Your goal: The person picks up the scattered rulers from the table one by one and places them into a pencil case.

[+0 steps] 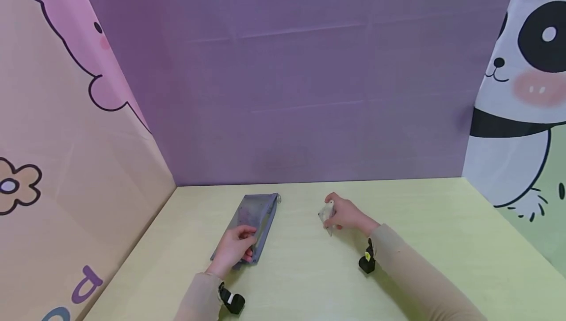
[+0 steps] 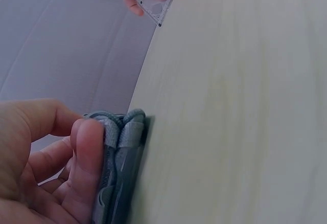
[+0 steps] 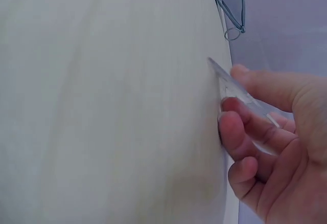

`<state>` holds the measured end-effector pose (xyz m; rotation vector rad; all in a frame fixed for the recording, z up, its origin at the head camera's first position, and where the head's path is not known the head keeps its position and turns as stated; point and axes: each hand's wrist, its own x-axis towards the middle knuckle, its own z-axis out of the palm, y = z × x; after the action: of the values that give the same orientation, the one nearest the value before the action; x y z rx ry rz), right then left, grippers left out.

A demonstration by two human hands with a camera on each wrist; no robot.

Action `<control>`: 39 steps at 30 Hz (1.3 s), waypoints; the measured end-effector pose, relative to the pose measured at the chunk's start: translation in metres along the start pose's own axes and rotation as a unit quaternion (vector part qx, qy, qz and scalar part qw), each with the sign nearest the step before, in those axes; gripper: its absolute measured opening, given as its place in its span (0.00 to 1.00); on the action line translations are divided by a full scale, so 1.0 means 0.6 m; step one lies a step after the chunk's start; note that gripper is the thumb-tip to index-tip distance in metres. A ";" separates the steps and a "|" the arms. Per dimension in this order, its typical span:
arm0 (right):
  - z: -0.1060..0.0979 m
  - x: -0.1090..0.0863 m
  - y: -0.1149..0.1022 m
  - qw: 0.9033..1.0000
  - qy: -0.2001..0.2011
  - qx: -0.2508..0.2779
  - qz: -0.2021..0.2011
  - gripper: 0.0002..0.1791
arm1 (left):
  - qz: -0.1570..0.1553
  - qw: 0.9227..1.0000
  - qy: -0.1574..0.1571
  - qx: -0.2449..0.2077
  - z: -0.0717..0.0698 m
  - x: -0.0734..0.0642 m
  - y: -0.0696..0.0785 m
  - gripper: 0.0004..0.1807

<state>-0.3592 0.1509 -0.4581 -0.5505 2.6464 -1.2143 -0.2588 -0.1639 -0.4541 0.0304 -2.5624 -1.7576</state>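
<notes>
A grey-blue zipper pouch [image 1: 253, 207] with a see-through panel lies left of the table's middle, its long right side gaping. My left hand [image 1: 232, 249] pinches the pouch's near edge; in the left wrist view thumb and finger grip it beside the doubled zipper ends [image 2: 122, 132]. To the right, my right hand [image 1: 349, 215] holds a clear plastic set square [image 1: 326, 212] just above the table, between thumb and fingers. The right wrist view shows this set square [image 3: 230, 78] nearly edge-on. Whether more than one piece is held, I cannot tell.
The pale wooden table [image 1: 300, 281] meets a purple backdrop [image 1: 309, 90] at its far edge. Printed cartoon panels stand at left [image 1: 110, 163] and right [image 1: 522, 154]. A small metal ring [image 3: 233, 34] hangs at the pouch's far corner.
</notes>
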 end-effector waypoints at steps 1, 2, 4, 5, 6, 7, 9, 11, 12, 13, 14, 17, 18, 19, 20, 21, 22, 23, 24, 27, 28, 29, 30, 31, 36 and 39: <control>0.000 0.001 0.003 1.000 0.000 0.004 -0.001 0.34 | 0.001 1.000 -0.001 0.000 0.000 0.000 0.000 0.14; 0.000 0.003 0.005 1.000 0.001 0.010 0.001 0.34 | 0.001 1.000 -0.001 0.001 0.000 0.001 -0.001 0.14; 0.001 0.006 0.010 1.000 0.005 0.022 0.005 0.33 | 0.002 1.000 -0.001 0.001 0.000 0.002 -0.002 0.14; 0.000 0.007 0.012 1.000 0.007 0.026 0.007 0.32 | 0.001 1.000 -0.001 0.002 0.000 0.002 -0.002 0.14; 0.000 0.008 0.013 0.999 0.011 0.029 0.009 0.31 | 0.001 1.000 -0.002 0.002 0.000 0.002 -0.003 0.14; 0.000 0.009 0.014 0.999 0.014 0.029 0.010 0.31 | 0.001 1.000 -0.002 0.003 0.000 0.002 -0.003 0.14; -0.002 0.009 0.015 0.999 0.019 0.032 0.007 0.29 | 0.000 1.000 -0.001 0.003 0.000 0.002 -0.003 0.14; -0.003 0.008 0.015 0.999 0.023 0.039 0.006 0.27 | 0.000 1.000 -0.001 0.004 0.000 0.002 -0.003 0.13; -0.003 0.008 0.014 0.999 0.025 0.042 0.004 0.27 | 0.001 1.000 -0.001 0.004 -0.001 0.002 -0.002 0.14; -0.004 0.007 0.014 0.999 0.027 0.045 0.003 0.26 | 0.002 1.000 -0.002 0.004 -0.001 0.002 -0.001 0.14; -0.004 0.007 0.014 0.998 0.028 0.050 0.002 0.26 | 0.002 1.000 -0.002 0.003 -0.001 0.001 -0.001 0.14; -0.004 0.008 0.013 0.997 0.038 0.067 0.011 0.25 | 0.007 1.000 -0.004 0.003 -0.002 0.001 0.000 0.14; -0.004 0.009 0.013 0.996 0.041 0.076 0.016 0.25 | 0.007 1.000 -0.003 0.003 -0.002 0.000 0.000 0.14; -0.003 0.010 0.013 0.995 0.044 0.083 0.021 0.25 | 0.008 1.000 -0.002 0.002 -0.002 0.001 0.000 0.14; -0.002 0.011 0.013 0.994 0.046 0.092 0.025 0.25 | 0.008 1.000 -0.002 0.003 -0.001 0.001 0.000 0.14; -0.001 0.012 0.013 0.994 0.048 0.098 0.026 0.25 | 0.008 1.000 -0.001 0.003 -0.001 0.001 0.000 0.14; -0.001 0.012 0.012 0.993 0.048 0.103 0.027 0.25 | 0.004 1.000 0.002 0.001 -0.001 0.001 0.000 0.14; 0.000 0.012 0.012 0.993 0.048 0.107 0.029 0.26 | 0.004 1.000 0.002 0.001 -0.001 0.001 0.001 0.14; 0.001 0.012 0.011 0.993 0.047 0.109 0.027 0.26 | 0.003 1.000 0.003 0.001 0.000 0.001 0.001 0.14; 0.003 0.009 0.007 0.993 0.043 0.108 0.014 0.27 | 0.001 1.000 0.002 -0.002 0.001 -0.001 0.001 0.14; 0.003 0.008 0.005 0.993 0.039 0.110 0.008 0.28 | 0.000 1.000 0.002 -0.003 0.001 -0.001 0.001 0.14; 0.003 0.007 0.005 0.993 0.035 0.114 -0.001 0.28 | 0.000 1.000 0.002 -0.004 0.001 -0.001 0.002 0.14; 0.003 0.007 0.004 0.992 0.030 0.119 -0.009 0.28 | 0.000 1.000 0.001 -0.005 0.001 -0.002 0.002 0.14; 0.003 0.007 0.004 0.992 0.024 0.126 -0.017 0.28 | 0.001 1.000 0.001 -0.005 0.001 -0.002 0.003 0.14; 0.008 0.014 0.007 0.982 -0.012 0.184 -0.033 0.32 | -0.001 1.000 -0.001 -0.003 -0.001 -0.003 0.005 0.14; 0.012 0.017 0.009 0.975 -0.027 0.221 -0.025 0.35 | 0.003 1.000 -0.006 -0.002 -0.002 -0.003 0.005 0.14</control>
<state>-0.3679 0.1454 -0.4670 -0.5586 2.2211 -1.7079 -0.2567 -0.1640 -0.4508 0.0105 -2.5644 -1.7669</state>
